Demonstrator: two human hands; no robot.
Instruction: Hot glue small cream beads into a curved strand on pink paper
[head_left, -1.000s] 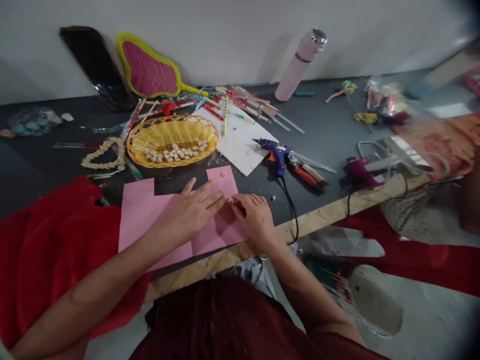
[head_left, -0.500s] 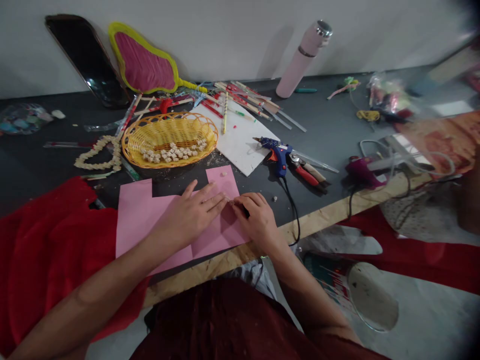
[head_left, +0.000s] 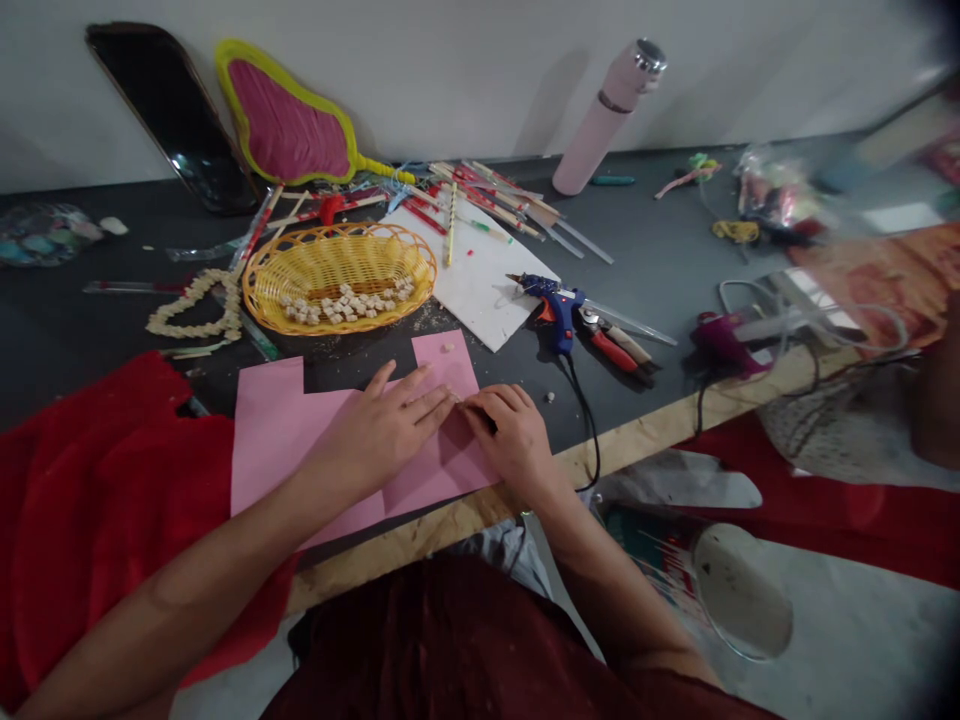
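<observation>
Pink paper [head_left: 270,430] lies at the table's front edge, under both hands. My left hand [head_left: 390,425] rests across it with fingers spread, its fingertips near a tiny pale piece. My right hand [head_left: 514,435] is closed in a pinch at the paper's right part, its fingertips almost touching those of my left hand; what it pinches is too small to make out. One small pale cube [head_left: 448,348] sits on the paper's upper tab. Behind the paper stands a yellow wicker basket [head_left: 337,262] holding several more pale cubes [head_left: 349,305].
A blue glue gun [head_left: 559,315] and red-handled pliers [head_left: 615,350] lie right of the paper. Farther back are a white board [head_left: 487,300], straws and sticks, a pink bottle [head_left: 600,130] and a leaning phone [head_left: 176,120]. Red cloth [head_left: 135,500] covers the left front.
</observation>
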